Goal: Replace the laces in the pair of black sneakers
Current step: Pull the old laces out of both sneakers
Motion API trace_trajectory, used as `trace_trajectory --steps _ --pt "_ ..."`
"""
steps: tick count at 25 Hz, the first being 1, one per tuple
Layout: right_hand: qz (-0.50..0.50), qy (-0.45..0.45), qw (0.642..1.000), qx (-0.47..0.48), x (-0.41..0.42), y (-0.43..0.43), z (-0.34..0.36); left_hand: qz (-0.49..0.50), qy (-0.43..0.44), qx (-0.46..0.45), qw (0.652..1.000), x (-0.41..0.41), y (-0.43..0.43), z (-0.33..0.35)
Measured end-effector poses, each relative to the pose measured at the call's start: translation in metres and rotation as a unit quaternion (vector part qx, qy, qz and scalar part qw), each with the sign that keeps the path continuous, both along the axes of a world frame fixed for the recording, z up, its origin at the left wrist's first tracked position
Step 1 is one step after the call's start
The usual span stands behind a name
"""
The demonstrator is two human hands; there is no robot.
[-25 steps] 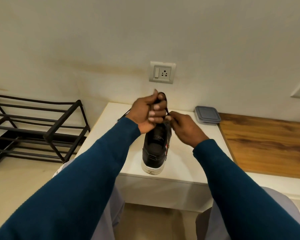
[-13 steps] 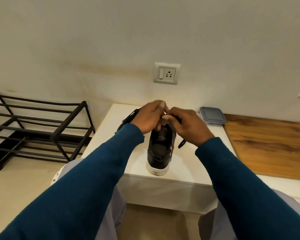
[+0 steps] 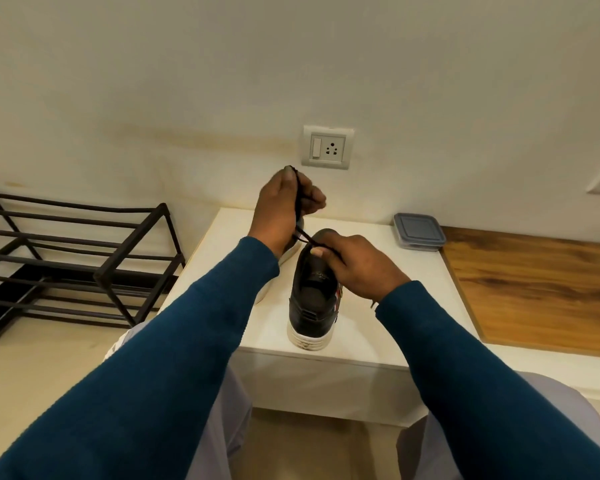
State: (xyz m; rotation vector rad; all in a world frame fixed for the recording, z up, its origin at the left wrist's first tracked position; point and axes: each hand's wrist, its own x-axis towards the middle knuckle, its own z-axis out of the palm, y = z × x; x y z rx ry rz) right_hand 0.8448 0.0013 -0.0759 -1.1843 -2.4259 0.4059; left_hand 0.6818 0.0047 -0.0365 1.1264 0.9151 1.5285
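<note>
My left grip (image 3: 281,206) pinches the lace (image 3: 297,199), thin and surely limp, best held near its tip; my right grip (image 3: 355,266) clasps the stiffer sneaker (image 3: 312,306) on the tabletop (image 3: 388,306).

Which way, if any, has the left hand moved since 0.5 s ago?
Yes. The left hand has risen up and left off the sneaker, closer to the wall socket's height, drawing the lace up.

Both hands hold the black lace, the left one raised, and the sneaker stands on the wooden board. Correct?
Wrong surface: the head view shows the sneaker standing on the white table. The rest holds.
</note>
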Motion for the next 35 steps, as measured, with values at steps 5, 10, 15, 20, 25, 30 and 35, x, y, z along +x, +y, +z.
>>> trace_trajectory --steps 5,10,15,20,25,30,35 --pt "-0.052 0.090 0.986 0.130 0.019 0.000 0.022 -0.100 0.296 -0.034 0.949 0.007 -0.005 -0.019" --pt "-0.104 0.193 0.971 0.095 0.039 0.010 0.013 -0.324 0.036 -0.196 0.925 0.016 -0.015 -0.007" --pt "-0.077 0.103 0.991 -0.035 0.019 -0.003 0.003 -0.211 -0.163 -0.117 0.957 0.026 -0.014 0.002" --pt "-0.055 0.008 0.998 0.019 0.008 -0.013 0.005 -0.010 -0.016 -0.047 0.999 0.028 -0.002 -0.009" --pt "-0.136 0.145 0.976 0.085 0.001 -0.023 0.014 0.001 0.105 -0.068 0.992 0.041 -0.003 -0.028" --pt "-0.239 0.264 0.934 0.026 -0.016 -0.022 0.006 0.037 -0.105 -0.166 0.980 0.069 -0.009 -0.035" --pt "-0.237 0.300 0.924 -0.005 -0.029 -0.010 -0.007 0.046 -0.220 -0.216 0.950 0.064 -0.006 -0.033"
